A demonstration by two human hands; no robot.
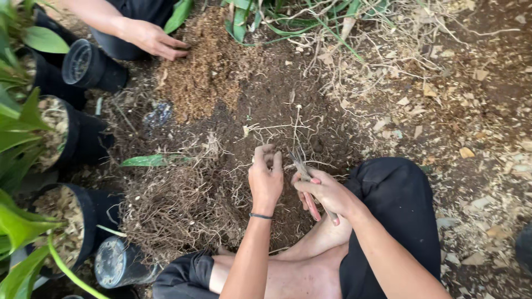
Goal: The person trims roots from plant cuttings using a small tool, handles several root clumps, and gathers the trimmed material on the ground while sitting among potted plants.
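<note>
We see the dark soil (266,99) first, a tangled root mass (183,205) on it beside black pots (83,216). Our left hand (266,177) pinches thin roots (277,130) above the ground with bunched fingertips; our right hand (327,194) wraps its fingers around red-handled shears (307,191) just beside it.

Your single head camera looks steeply down, close over your hands and crossed legs, facing the soil (266,105) ahead.
</note>
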